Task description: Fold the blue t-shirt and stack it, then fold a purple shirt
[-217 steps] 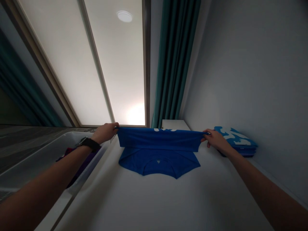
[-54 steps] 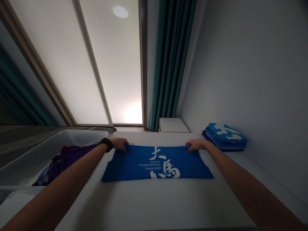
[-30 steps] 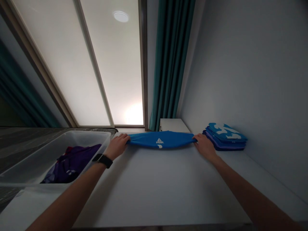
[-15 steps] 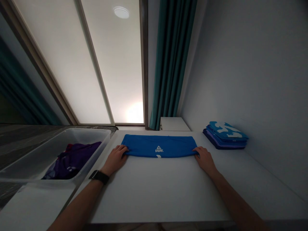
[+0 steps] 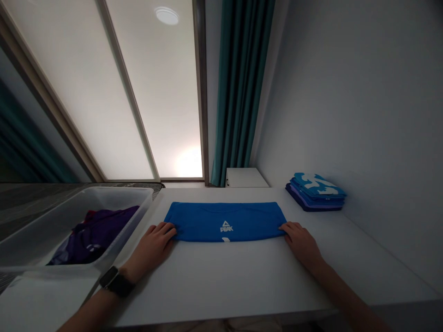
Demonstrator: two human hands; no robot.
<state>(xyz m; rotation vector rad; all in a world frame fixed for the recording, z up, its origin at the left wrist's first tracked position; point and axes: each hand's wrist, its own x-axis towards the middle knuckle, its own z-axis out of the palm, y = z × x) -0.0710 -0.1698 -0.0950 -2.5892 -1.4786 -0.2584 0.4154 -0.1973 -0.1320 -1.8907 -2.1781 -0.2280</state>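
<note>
In the head view, the blue PEAK shirt (image 5: pixel 226 212) lies flat on the white surface (image 5: pixel 224 286), folded into a wide band with its white logo facing up, between the person's two hands. The left hand (image 5: pixel 152 246), below a black smartwatch (image 5: pixel 116 281), has its fingers curled over the near left corner; they look nearly closed on the cloth, though the thumb is hidden. The right hand (image 5: pixel 302 244) appears to pinch the near right corner, fingers drawn together with hardly any gap. The shirt should be light, soft and limp, hard to damage, and its smooth knit may be a little slippery between layers. It will likely sag in the middle if lifted by the ends alone, so both near corners, with every layer caught and the edge kept taut, seem the right places to hold. Beyond the right hand sits a stack of folded garments (image 5: pixel 316 193); to the left, a translucent plastic bin (image 5: pixel 147 198) contains a crumpled purple garment (image 5: pixel 104 228), equally soft by its look
</note>
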